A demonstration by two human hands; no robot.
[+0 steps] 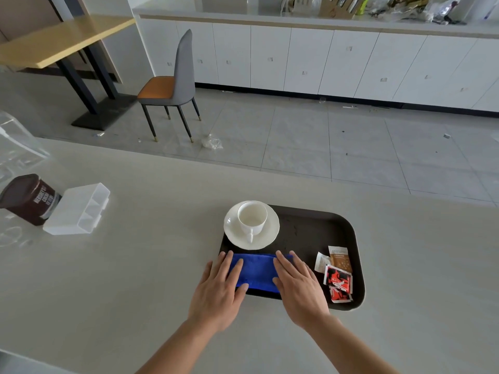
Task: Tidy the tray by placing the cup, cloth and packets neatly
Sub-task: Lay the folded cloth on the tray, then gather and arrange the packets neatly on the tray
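Two bare hands lie flat on the blue cloth, which sits folded along the near edge of the dark tray. The left hand covers the cloth's left end at the tray's near-left corner, and the right hand covers its right end; each grip is open, fingers straight and spread, palms pressing down with nothing clasped. Just right of the cloth, in the tray's near-right corner, lie the packets: a red and black one nearest, a small white one and a brown one touching it behind. Their print is too small to read. Beyond the cloth, in the tray's far-left corner, the white cup stands upright on its saucer, handle turned toward the cloth; the saucer's rim overhangs the tray's left edge. The tray's far-right part is bare. The pale table is open on every side of the tray. Well left of the tray a brown tin reads "HERSHEY'S COCOA", touching a clear plastic box. Past the table's far edge come tiled floor, a grey chair and white cabinets.
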